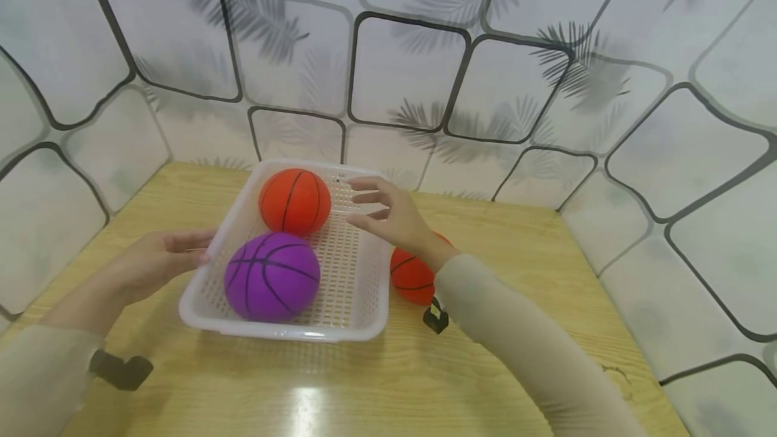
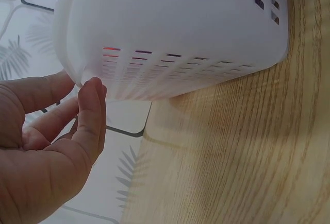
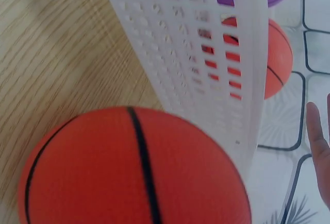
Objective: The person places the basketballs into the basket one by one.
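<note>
A white plastic basket (image 1: 349, 334) with slotted walls holds an orange mini basketball (image 1: 295, 202) at its back and a purple mini basketball (image 1: 272, 278) in front. At the basket's left side, my left hand (image 1: 152, 263) pinches the rim between thumb and fingers, clearly seen in the left wrist view (image 2: 56, 147). My right hand (image 1: 394, 216) hovers over the basket's right edge, fingers spread and holding nothing. Beneath that wrist, a second orange mini basketball (image 1: 413, 280) rests on the table outside the basket, partly hidden by the right arm; it looms large in the right wrist view.
The light wood table (image 1: 498, 248) lies under everything. Patterned white walls (image 1: 413, 73) with dark outlines and leaf prints enclose it at the back and both sides. A dark strap piece (image 1: 436, 317) hangs from the right wrist, another (image 1: 123, 369) from the left.
</note>
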`<act>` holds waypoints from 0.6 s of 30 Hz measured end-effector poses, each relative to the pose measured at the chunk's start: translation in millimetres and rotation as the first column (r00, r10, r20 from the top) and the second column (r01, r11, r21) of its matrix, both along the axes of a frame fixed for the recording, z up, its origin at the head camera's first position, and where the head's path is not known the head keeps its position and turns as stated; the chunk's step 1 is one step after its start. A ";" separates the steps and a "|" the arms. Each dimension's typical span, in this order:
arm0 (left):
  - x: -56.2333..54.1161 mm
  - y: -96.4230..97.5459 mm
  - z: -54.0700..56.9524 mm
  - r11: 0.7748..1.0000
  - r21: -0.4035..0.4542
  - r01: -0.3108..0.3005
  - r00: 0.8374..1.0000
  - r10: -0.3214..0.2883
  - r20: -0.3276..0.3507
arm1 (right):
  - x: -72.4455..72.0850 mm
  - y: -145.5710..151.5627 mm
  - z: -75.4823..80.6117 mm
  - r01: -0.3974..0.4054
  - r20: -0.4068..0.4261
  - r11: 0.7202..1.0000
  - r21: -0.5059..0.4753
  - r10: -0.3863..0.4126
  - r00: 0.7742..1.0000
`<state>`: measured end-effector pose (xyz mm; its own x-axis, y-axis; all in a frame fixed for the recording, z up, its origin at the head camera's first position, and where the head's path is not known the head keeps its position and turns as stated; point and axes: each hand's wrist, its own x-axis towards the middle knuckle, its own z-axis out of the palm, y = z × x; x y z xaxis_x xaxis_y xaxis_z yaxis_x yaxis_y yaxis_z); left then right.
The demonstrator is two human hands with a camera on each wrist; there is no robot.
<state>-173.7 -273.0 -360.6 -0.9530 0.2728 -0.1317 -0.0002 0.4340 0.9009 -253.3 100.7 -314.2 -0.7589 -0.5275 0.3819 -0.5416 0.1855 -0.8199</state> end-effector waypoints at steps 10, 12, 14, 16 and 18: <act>-1.9 -2.2 -3.8 1.000 -0.001 0.013 1.000 -0.013 -0.009 | -9.8 36.9 -4.0 0.084 -0.033 0.996 -0.027 -0.085 0.996; -1.6 -1.8 -3.4 1.000 0.016 0.014 1.000 -0.014 -0.002 | -12.2 44.9 -5.7 0.098 -0.035 0.994 -0.038 -0.099 0.994; -1.3 -1.4 -3.0 1.000 0.028 0.014 1.000 -0.014 0.004 | -13.1 52.5 -6.9 0.116 -0.034 0.992 -0.046 -0.117 0.993; -1.1 -1.3 -2.9 0.999 0.043 0.014 1.000 -0.014 0.009 | -14.3 60.0 -8.8 0.132 -0.033 0.990 -0.053 -0.133 0.991; -1.2 -1.3 -3.0 0.999 0.050 0.015 1.000 -0.015 0.010 | -14.7 67.1 -10.5 0.150 -0.025 0.987 -0.053 -0.151 0.988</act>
